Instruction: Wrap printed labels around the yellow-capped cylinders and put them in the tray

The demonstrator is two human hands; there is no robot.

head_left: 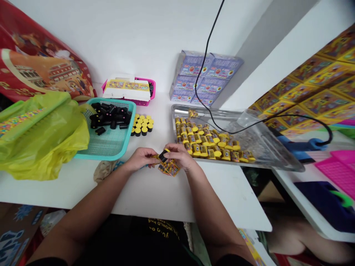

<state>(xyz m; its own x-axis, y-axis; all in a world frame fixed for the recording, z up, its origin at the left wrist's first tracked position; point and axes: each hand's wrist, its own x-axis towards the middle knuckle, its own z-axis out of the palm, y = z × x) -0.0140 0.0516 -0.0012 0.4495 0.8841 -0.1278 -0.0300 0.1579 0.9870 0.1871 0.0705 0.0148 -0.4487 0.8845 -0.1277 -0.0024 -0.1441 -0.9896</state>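
My left hand (141,159) is closed, its fingertips pinching the edge of a small printed yellow piece, whose exact form I cannot make out. Between my two hands is a short black cylinder (163,155) with a yellow end, gripped by the thumb and fingers of my right hand (179,156). Below that cylinder, printed yellow packaging pieces (171,169) show under my right hand; whether its fingers also hold them is hidden. Several yellow-topped black cylinders (142,123) stand grouped behind my left hand.
At left, a teal basket (126,147) holds black cylinders, beside a yellow plastic bag (55,133). A metal tray (266,164) at right contains many yellow packets (205,140). Behind are a pink basket (152,90) and purple boxes (194,79). A black cable (206,55) hangs across the tray.
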